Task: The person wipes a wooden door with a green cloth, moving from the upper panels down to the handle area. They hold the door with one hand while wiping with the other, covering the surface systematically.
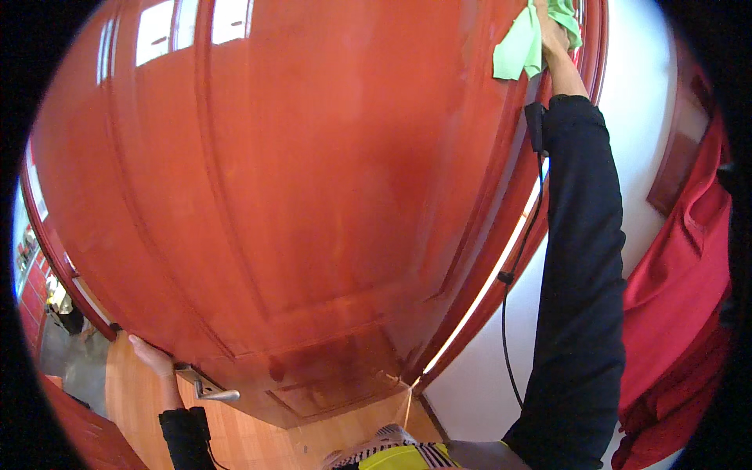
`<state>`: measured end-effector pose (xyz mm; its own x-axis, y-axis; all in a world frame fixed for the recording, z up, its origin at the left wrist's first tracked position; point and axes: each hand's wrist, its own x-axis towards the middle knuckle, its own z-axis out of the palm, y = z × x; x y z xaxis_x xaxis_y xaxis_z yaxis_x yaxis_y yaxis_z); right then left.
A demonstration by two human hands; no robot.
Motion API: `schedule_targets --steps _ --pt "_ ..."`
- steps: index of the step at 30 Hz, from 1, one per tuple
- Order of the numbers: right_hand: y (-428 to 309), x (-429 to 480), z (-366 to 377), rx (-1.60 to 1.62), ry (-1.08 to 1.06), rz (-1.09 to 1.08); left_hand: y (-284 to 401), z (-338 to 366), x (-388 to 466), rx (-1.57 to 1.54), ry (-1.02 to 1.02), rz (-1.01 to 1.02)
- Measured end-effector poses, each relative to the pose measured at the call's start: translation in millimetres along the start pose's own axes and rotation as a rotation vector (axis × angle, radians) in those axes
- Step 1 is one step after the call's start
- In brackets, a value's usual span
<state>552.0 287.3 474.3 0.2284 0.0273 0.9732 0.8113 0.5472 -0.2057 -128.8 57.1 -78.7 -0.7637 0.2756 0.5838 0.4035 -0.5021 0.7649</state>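
A glossy red-brown wooden door [329, 176] fills most of the head view and stands ajar. At the top right, my right hand [555, 35] is stretched up with a light green cloth [518, 50] in it, against the door's hinge-side edge and frame. My left hand [151, 355] rests on the door's free edge at the lower left, its fingers partly hidden behind that edge. Just right of that hand is a metal lever handle [217, 392] on its plate.
A red curtain [670, 305] hangs at the right beside a white wall [482, 346]. Black cables [504, 329] run along both sleeves. Wooden flooring [135, 405] lies below. Through the doorway at the far left, a person [64, 305] is partly visible.
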Motion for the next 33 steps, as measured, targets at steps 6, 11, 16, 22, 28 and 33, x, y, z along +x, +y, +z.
schedule_targets --steps 6,11,16,22,28,33 --pt "62 -53 -16 0.033 -0.038 0.111 9 4 2 -0.055 0.065 -0.092" --pt "91 -119 -27 0.068 -0.065 0.229 7 4 8 -0.036 0.042 -0.055" --pt "106 -205 -37 0.108 -0.087 0.389 13 7 8 0.037 0.035 -0.094" --pt "106 -332 -50 0.111 -0.152 0.491 32 19 -1 0.265 0.057 0.026" --pt "76 -456 -68 -0.042 -0.178 0.536 40 24 -4 0.308 0.034 0.157" --pt "48 -510 -90 0.14 -0.198 0.872 44 25 -4 0.387 0.037 0.201"
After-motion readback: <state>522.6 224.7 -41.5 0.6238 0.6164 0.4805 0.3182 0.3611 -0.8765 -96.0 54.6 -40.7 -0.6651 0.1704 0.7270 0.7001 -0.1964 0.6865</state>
